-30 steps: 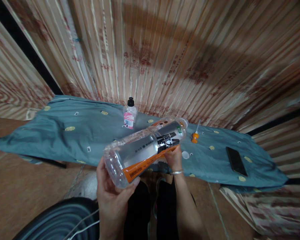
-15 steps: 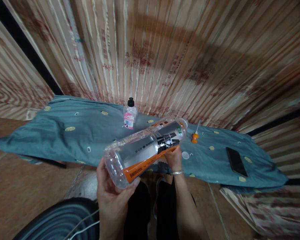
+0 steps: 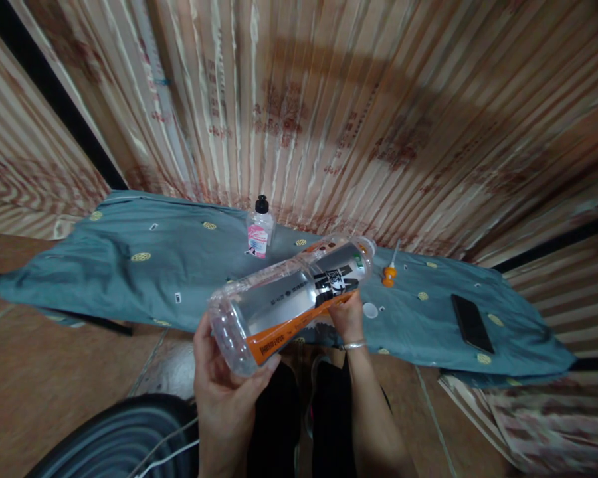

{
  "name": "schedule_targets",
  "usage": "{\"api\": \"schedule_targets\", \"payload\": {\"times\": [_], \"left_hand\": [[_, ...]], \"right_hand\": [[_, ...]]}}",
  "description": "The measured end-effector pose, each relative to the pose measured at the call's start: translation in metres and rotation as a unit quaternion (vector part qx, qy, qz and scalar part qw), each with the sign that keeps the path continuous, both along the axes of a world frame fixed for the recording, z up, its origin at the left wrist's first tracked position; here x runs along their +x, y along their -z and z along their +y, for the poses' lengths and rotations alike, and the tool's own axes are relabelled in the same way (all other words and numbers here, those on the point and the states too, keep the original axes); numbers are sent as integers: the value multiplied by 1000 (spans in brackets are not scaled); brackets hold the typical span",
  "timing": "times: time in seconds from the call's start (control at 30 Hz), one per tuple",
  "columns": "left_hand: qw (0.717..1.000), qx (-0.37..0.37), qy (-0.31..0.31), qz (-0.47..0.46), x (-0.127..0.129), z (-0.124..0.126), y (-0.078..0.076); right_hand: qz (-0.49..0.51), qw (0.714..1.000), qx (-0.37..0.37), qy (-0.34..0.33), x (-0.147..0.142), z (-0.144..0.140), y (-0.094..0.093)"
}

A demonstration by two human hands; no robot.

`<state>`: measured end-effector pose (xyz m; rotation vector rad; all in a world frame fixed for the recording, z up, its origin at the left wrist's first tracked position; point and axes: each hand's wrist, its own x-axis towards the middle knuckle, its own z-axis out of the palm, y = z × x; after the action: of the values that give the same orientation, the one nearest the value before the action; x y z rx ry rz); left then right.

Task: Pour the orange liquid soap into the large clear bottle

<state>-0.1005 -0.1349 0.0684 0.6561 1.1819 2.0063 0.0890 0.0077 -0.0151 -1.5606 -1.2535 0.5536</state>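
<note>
One blue-grey cloth (image 3: 144, 279), striped wooden wall (image 3: 329, 119)

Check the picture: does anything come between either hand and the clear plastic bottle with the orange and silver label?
Nothing visible does. The left hand grips the base of the clear plastic bottle with the orange and silver label directly, and the right hand touches its label end from beneath, with no object between.

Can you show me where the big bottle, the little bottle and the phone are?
big bottle (image 3: 284, 302), head view, on its silver label.
little bottle (image 3: 259, 234), head view, on its pink label.
phone (image 3: 471, 322), head view, on its dark screen.
</note>
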Motion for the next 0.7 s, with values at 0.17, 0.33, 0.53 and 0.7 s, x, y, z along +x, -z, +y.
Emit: {"api": "schedule_targets", "payload": {"times": [0.17,0.33,0.53,0.7], "left_hand": [[1000,-16,1,-6,-1,-1,1],[1000,-9,8,-9,0,0,1],[1000,-13,3,-15,0,1,-1],[1000,-1,1,-5,-1,1,-1]], "right_hand": [[2,1000,11,-11,1,0,3],[5,1000,20,-14,4,1,7],[7,1000,11,-5,4,3,8],[18,1000,0,-12,3,2,6]]}}
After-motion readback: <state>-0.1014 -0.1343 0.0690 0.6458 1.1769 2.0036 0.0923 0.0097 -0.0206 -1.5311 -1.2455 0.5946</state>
